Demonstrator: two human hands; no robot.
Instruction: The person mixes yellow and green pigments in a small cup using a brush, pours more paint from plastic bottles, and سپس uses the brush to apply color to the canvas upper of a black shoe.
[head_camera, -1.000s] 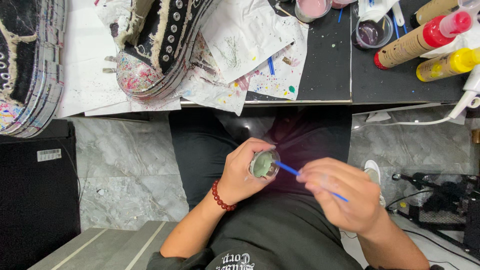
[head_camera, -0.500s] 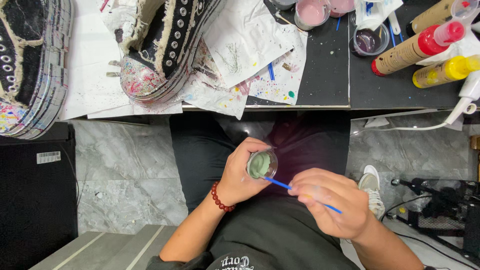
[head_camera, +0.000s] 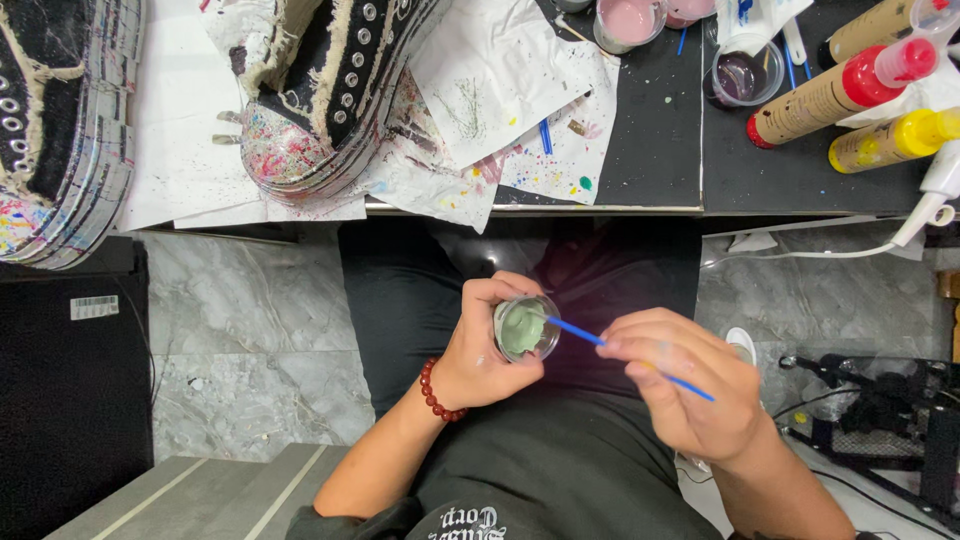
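Over my lap, my left hand (head_camera: 480, 352) grips a small clear cup (head_camera: 526, 327) with pale green paint inside. A red bead bracelet (head_camera: 436, 393) circles that wrist. My right hand (head_camera: 690, 388) pinches a thin blue-handled brush (head_camera: 620, 352) whose tip sits in the green paint. Above on the black table (head_camera: 660, 140) stand two black high-top shoes with paint-spattered soles, one near the middle (head_camera: 320, 90) and one at the left edge (head_camera: 60, 130), on white paper sheets (head_camera: 500, 90).
On the table's right side stand a brown bottle with a red cap (head_camera: 835, 95), a yellow-capped bottle (head_camera: 890, 140), a cup of pink paint (head_camera: 630, 22) and a cup of dark liquid (head_camera: 742, 75). Grey marble floor (head_camera: 250, 320) lies below; black gear (head_camera: 880, 420) sits at right.
My right hand has shifted slightly while the brush tip stays in the cup. The view has drifted a little. The cup stays held in my left hand.
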